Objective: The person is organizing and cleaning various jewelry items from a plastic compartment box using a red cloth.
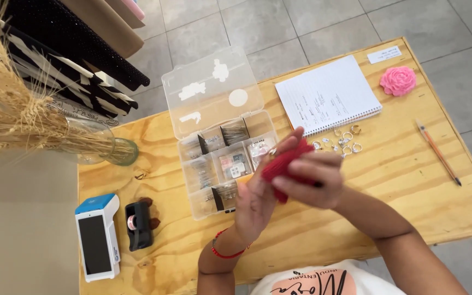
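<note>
Head view: both hands were raised over the wooden table (323,218), sharing one small red crocheted piece (285,164). The left hand (258,199) stood palm-up behind it, fingers loosely curled so the piece lay against the fingertips; the right hand (310,183) was closed over its front, thumb and fingers pinching the red yarn. Something small and metallic showed just above the left fingertips, too blurred to identify. Judged: the piece looked light, soft and compressible, not slippery, not fragile; it would likely deform under a squeeze, so a gentle pinch at its edge seemed the best hold. Just beyond the fingertips sat an open clear compartment box (222,164) with its lid (211,90) tilted back; past the right-hand knuckles lay scattered rings (341,139), a spiral notebook (329,93), a pink flower (397,80) and a pencil (438,153).
</note>
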